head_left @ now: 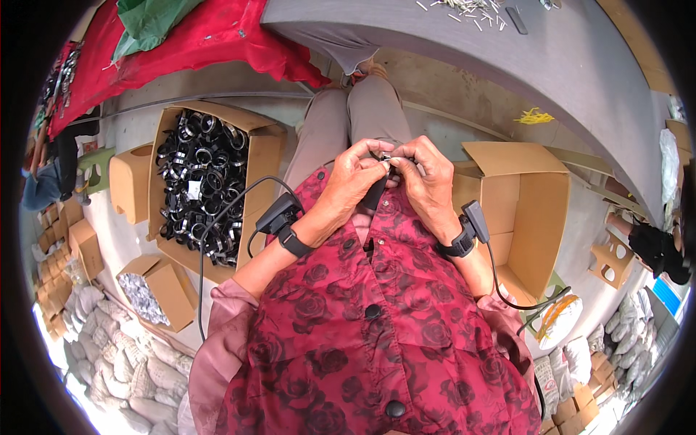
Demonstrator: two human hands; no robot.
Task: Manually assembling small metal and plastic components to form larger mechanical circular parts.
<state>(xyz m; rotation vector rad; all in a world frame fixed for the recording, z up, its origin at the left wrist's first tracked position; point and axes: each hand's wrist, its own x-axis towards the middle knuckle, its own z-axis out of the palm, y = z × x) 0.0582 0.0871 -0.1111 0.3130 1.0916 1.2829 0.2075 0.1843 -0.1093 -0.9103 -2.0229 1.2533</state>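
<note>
Above my lap, my left hand [354,174] and my right hand [428,177] meet fingertip to fingertip. Between them is a dark strap-like piece [374,194] with a small shiny metal part at its upper end. Both hands pinch that end with thumb and fingers, and the strap hangs down below the left fingers. Fingers hide much of the metal part, so its exact kind is unclear. To the left of my legs, a cardboard box [262,170] is filled with black looped bands [197,163] that have shiny metal parts.
An open cardboard box [540,217] stands at my right. Ahead, a grey-covered table [449,45] bears small metal pins [475,10]; red cloth [225,43] lies at far left. A smaller box [174,293] holds silvery pieces. Cables run from both wrists.
</note>
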